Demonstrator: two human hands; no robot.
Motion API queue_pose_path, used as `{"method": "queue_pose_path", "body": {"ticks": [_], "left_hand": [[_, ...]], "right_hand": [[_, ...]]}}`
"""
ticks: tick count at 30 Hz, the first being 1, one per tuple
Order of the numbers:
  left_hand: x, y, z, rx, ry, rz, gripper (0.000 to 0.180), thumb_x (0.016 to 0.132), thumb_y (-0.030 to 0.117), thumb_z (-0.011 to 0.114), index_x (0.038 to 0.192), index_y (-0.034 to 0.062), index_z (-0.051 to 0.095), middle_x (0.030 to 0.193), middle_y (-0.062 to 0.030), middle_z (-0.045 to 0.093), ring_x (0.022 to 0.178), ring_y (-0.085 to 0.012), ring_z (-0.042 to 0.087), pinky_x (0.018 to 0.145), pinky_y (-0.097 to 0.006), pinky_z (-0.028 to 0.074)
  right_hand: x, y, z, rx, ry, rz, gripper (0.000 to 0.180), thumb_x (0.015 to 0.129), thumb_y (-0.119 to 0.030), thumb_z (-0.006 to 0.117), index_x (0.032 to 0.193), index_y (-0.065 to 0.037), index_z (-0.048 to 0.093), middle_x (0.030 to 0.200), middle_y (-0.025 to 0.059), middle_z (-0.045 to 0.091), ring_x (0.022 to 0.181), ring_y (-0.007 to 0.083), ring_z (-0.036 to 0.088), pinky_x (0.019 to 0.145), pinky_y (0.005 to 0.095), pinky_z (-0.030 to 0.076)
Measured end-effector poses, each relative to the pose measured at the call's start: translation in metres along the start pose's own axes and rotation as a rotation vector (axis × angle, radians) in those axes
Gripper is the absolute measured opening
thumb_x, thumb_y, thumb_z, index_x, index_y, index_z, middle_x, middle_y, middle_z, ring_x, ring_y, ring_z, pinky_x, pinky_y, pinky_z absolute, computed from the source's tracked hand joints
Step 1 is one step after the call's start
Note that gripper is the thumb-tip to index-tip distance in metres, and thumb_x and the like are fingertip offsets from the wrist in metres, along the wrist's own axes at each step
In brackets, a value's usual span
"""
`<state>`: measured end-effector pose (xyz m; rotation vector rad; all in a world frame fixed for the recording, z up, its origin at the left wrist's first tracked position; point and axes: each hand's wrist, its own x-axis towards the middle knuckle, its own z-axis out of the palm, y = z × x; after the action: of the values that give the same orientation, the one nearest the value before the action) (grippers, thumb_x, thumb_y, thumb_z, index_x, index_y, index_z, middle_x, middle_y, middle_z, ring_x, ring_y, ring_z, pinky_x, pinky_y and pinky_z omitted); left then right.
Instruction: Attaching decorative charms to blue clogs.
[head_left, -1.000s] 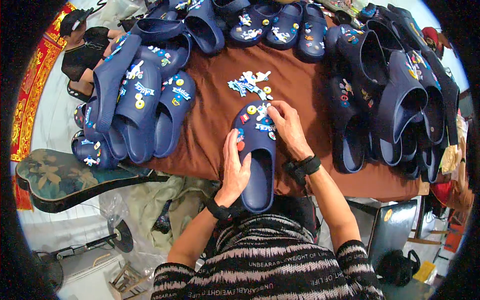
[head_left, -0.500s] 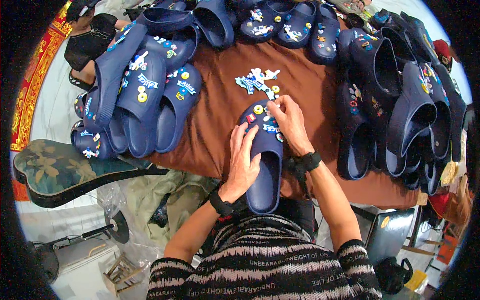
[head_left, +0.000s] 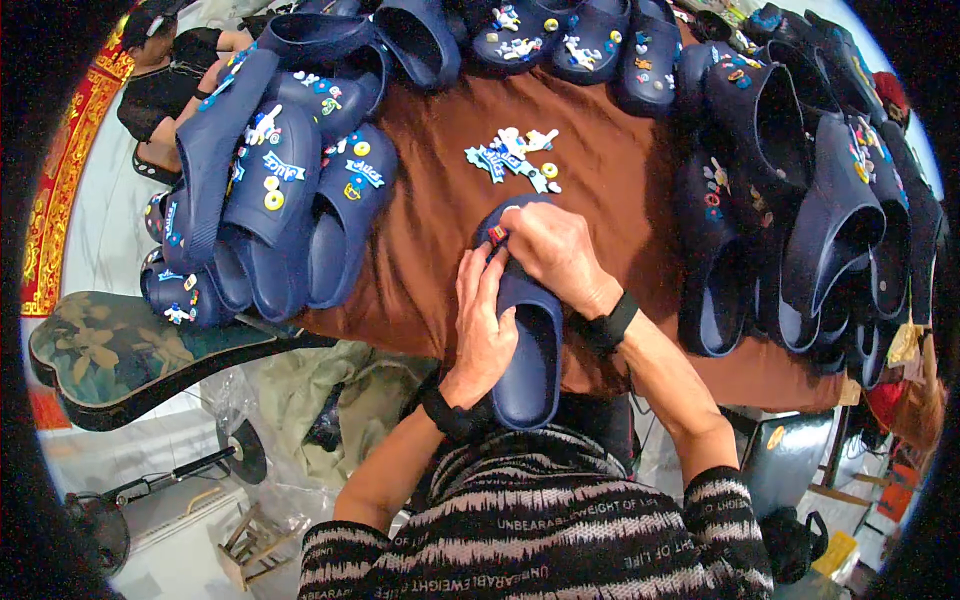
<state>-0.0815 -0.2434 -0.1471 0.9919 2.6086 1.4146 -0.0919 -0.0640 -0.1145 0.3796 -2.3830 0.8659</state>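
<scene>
Navy clog (head_left: 532, 300), toe pointing away from me, lies at the near middle of a table covered in brown cloth (head_left: 430, 190), its heel toward my body. My left hand (head_left: 484, 338) holds its left side, fingers laid along the upper and thumb near the foot opening. My right hand (head_left: 560, 255) bends over the toe from the right, fingers curled together beside a small red charm (head_left: 497, 233); it hides what is beneath, so I cannot tell whether it pinches anything. Just beyond the toe is a small heap of loose charms (head_left: 512, 150), white, blue and yellow. Decorated clogs (head_left: 275, 195) crowd the left, with more on the right and far sides.

I judge the step in hand to be fixing charms onto the upper. The next move seems to call for a steady left hold and firm fingertip pressure.
</scene>
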Motion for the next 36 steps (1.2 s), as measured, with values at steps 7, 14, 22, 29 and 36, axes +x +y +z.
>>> {"method": "queue_pose_path", "body": {"ticks": [7,14,22,29,36], "left_hand": [[0.002,0.007,-0.001,0.014,-0.025,-0.015,0.078,0.075,-0.012,0.064,0.148,0.0057,0.044,0.156,-0.0198,0.035,0.147,-0.042,0.028,0.122,-0.048,0.026],[0.002,0.005,-0.002,0.033,-0.004,-0.005,0.077,0.075,-0.011,0.064,0.148,0.0055,0.044,0.156,-0.0188,0.036,0.146,-0.0416,0.029,0.122,-0.048,0.026],[0.002,0.008,-0.004,0.034,-0.016,0.0,0.074,0.075,-0.01,0.064,0.145,0.0027,0.046,0.155,-0.0183,0.038,0.146,-0.0407,0.03,0.122,-0.048,0.026],[0.0,0.009,-0.004,0.026,-0.016,0.004,0.074,0.074,-0.011,0.063,0.145,0.0023,0.046,0.154,-0.0191,0.039,0.146,-0.04,0.031,0.122,-0.048,0.025],[0.0,0.007,-0.005,0.014,-0.006,-0.004,0.071,0.077,-0.008,0.061,0.146,0.0025,0.046,0.154,-0.0194,0.039,0.145,-0.0404,0.031,0.122,-0.048,0.025]], "right_hand": [[0.014,0.036,-0.001,0.264,0.315,0.62,0.024,0.1,-0.02,0.057,0.113,0.0,0.061,0.084,0.0193,0.069,0.078,0.0283,0.068,0.07,0.0405,0.051],[-0.003,0.006,-0.018,-0.041,-0.066,0.52,0.045,0.093,-0.049,0.063,0.111,-0.008,0.066,0.1,0.0183,0.064,0.093,0.0378,0.065,0.079,0.0494,0.052],[-0.006,-0.017,-0.015,-0.289,-0.238,0.48,0.042,0.088,-0.047,0.069,0.103,-0.008,0.061,0.094,0.0175,0.068,0.092,0.0372,0.067,0.073,0.0493,0.053],[-0.013,-0.018,-0.009,-0.366,-0.217,0.414,0.016,0.094,-0.02,0.061,0.095,-0.004,0.058,0.073,0.0207,0.067,0.062,0.0349,0.069,0.05,0.0452,0.052],[-0.035,0.018,0.005,0.312,0.292,0.615,0.016,0.099,-0.013,0.053,0.104,0.0,0.06,0.074,0.0165,0.065,0.05,0.0246,0.063,0.044,0.0386,0.048]]}}
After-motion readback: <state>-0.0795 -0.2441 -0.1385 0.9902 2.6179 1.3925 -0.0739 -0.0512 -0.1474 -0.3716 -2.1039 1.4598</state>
